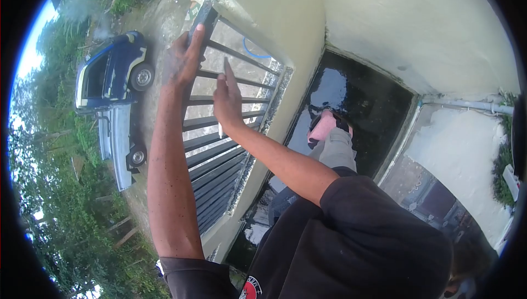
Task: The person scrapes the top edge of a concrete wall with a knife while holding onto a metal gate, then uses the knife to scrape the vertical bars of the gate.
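My left hand (pixel 185 57) is wrapped round the dark metal top rail (pixel 202 22) of a railing, near its upper end, with the thumb lying along the rail. Over the dark bars (pixel 203 122) is my right hand (pixel 228 100), a short way to the right of the left one. Its index finger and thumb point up the picture. A thin white object (pixel 221 130) sticks out below the palm, held in the curled fingers; what it is cannot be made out.
Beside the railing runs a pale wall (pixel 291 30) with a rough edge. My foot in a pink and black shoe (pixel 325 126) is on a dark, wet floor (pixel 373 101). A blue truck (pixel 112 71) stands outside, near trees (pixel 49 189). A pipe (pixel 472 104) crosses the right.
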A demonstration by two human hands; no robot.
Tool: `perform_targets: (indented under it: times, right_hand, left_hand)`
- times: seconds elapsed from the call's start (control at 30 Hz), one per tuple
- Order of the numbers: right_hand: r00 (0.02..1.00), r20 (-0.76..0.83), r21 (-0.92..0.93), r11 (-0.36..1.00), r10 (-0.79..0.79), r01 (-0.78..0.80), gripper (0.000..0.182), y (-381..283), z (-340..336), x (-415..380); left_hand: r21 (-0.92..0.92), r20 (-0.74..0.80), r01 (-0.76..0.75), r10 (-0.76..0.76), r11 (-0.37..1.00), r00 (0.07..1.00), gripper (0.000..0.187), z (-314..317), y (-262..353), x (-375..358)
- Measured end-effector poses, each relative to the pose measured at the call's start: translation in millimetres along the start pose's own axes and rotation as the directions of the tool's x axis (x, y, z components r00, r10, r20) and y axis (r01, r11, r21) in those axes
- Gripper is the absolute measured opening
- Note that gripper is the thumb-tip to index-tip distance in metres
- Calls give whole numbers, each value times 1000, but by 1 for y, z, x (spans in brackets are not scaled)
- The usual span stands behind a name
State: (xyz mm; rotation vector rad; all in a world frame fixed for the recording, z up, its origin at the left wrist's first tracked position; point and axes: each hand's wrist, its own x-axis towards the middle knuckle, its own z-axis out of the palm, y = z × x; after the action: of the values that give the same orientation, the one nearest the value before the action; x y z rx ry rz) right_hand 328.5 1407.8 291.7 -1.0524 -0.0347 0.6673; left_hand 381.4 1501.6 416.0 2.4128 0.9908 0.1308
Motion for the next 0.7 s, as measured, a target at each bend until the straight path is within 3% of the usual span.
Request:
perform_targets:
  times: [0.07, 0.13, 0.17, 0.2, 0.23, 0.33, 0.4, 0.47, 0.53, 0.57, 0.7]
  right_hand:
    - [1000, 16, 67, 998, 17, -18, 60, -9, 3, -4]
    - [952, -79, 298, 919, 295, -259, 56, -15, 3, 2]
    - [943, -107, 291, 917, 314, -272, 56, -10, 1, 7]
    - [945, -109, 292, 918, 309, -267, 56, 2, 0, 11]
    - [981, -118, 145, 980, 155, -137, 56, 14, 0, 15]
    - [997, -22, 49, 996, 75, -74, 54, -9, -8, 3]
    - [920, -81, 241, 903, 384, -356, 54, -14, -12, 13]
    - [956, -145, 201, 953, 257, -225, 53, -13, -13, 19]
    - [998, 37, -141, 989, 58, -53, 52, -13, -24, 10]
    - [997, 48, -104, 993, -59, 64, 55, -9, -24, 12]
    - [940, 52, 2, 941, 337, -338, 53, -9, -60, 33]
  left_hand:
    - [23, 7, -5, 5, 1000, 1000, 75, 0, -6, 3]
    - [50, -11, -23, 23, 998, 1000, 74, -1, -7, 5]
    - [62, -3, -9, 9, 998, 1000, 74, -1, -4, 4]
    - [61, -3, -14, 14, 998, 1000, 74, -2, -1, 3]
    - [38, -1, -6, 6, 999, 1000, 75, -2, 0, 3]
    - [14, 8, 6, -6, 1000, 1000, 75, 2, -9, 7]
    - [16, 2, -3, 3, 1000, 1000, 75, -1, -7, 4]
    - [32, -3, 15, -14, 999, 1000, 74, -1, -1, 3]
    - [8, 0, 29, -29, 1000, 1000, 74, 0, 0, 2]
    - [10, 8, 30, -30, 999, 1000, 74, 1, -2, 2]
    - [56, -14, -4, 5, 998, 1000, 74, -4, -1, 2]
